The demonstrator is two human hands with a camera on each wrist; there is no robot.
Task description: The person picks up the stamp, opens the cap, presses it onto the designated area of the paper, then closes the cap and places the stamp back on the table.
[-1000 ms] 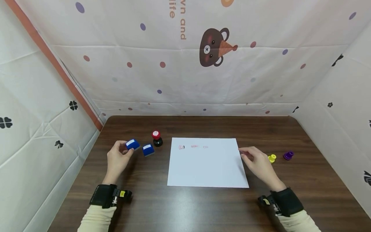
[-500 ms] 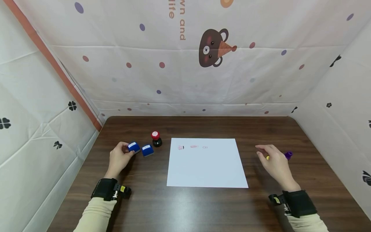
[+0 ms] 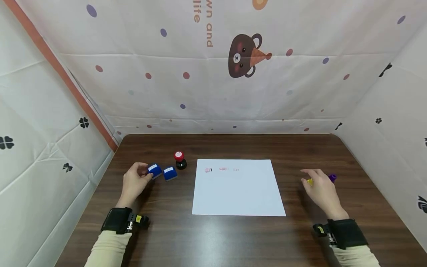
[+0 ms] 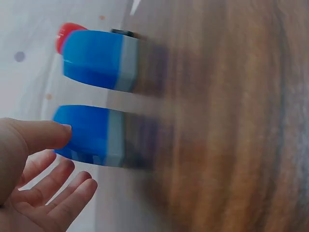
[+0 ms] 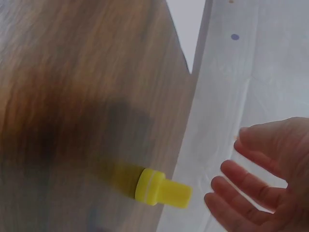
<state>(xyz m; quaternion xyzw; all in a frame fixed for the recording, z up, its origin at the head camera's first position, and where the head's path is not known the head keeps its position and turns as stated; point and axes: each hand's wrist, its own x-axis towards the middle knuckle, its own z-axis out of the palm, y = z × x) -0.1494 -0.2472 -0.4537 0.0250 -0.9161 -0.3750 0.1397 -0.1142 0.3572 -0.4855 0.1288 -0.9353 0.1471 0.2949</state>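
Note:
Two blue stamps stand on the left of the table. My left hand [image 3: 133,184] is at the left-hand blue stamp [image 3: 155,170]; in the left wrist view its thumb [image 4: 50,135] overlaps the stamp's end, and the other fingers are loosely spread. Whether the thumb still touches is unclear. The second blue stamp [image 3: 170,173] is just right of it. Over on the right, my right hand [image 3: 321,190] hovers with relaxed fingers beside a yellow stamp [image 5: 164,188], which it partly covers in the head view. Nothing is in its grasp.
White paper [image 3: 237,193] with several small red marks along its top lies mid-table. A red-capped stamp [image 3: 180,160] with a black base is behind the blue ones. A purple stamp [image 3: 332,178] is beyond my right hand. Cloth walls [image 3: 213,92] enclose the table.
The left-hand blue stamp has come down onto the table, and my left hand has drawn slightly left. My right hand has moved from the paper's edge rightward to the yellow stamp.

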